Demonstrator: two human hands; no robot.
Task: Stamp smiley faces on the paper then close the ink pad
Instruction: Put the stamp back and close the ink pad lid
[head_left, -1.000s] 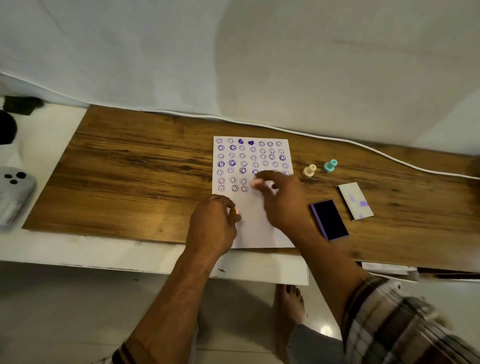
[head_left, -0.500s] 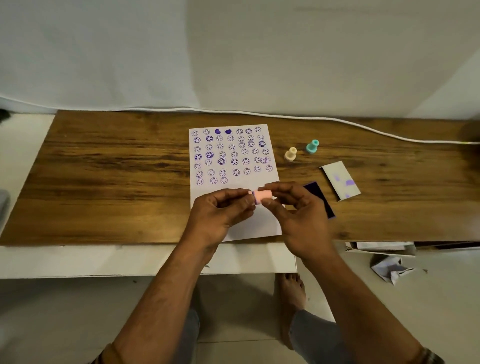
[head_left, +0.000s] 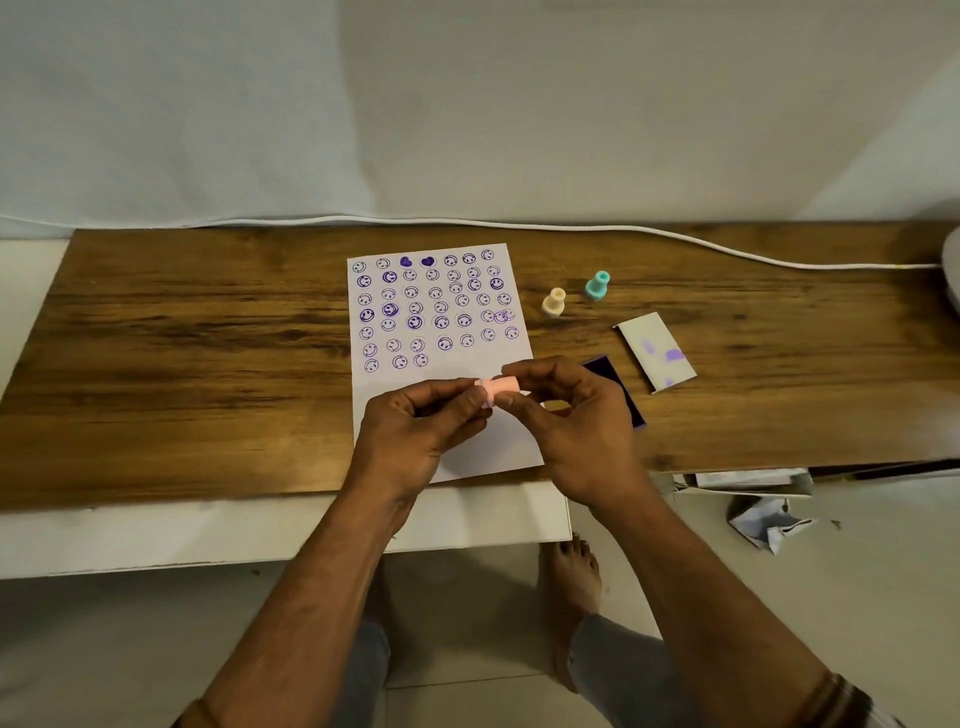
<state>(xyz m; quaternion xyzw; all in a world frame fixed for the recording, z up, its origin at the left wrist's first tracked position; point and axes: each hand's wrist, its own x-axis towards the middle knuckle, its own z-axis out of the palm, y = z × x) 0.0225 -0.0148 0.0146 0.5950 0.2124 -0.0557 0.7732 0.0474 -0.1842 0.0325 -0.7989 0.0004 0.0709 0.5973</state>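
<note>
A white paper (head_left: 441, 312) lies on the wooden board, covered with several rows of purple smiley prints and two hearts. Above its blank lower part I hold a small pink stamp (head_left: 501, 387) sideways between both hands. My left hand (head_left: 421, 431) pinches its left end and my right hand (head_left: 571, 415) grips its right end. The open ink pad (head_left: 618, 387), dark purple, lies just right of my right hand and is partly hidden by it. Its white lid (head_left: 657, 351), smeared with purple, lies apart to the right.
A cream stamp (head_left: 554, 302) and a teal stamp (head_left: 596, 285) stand right of the paper. A white cable (head_left: 623, 231) runs along the board's back edge. Crumpled paper (head_left: 769, 522) lies on the floor at right. My bare foot (head_left: 571, 577) is under the table edge.
My right hand lifted the pink stamp off the paper and brought it toward me; my left hand rose from the paper and took its other end. The view has shifted right.
</note>
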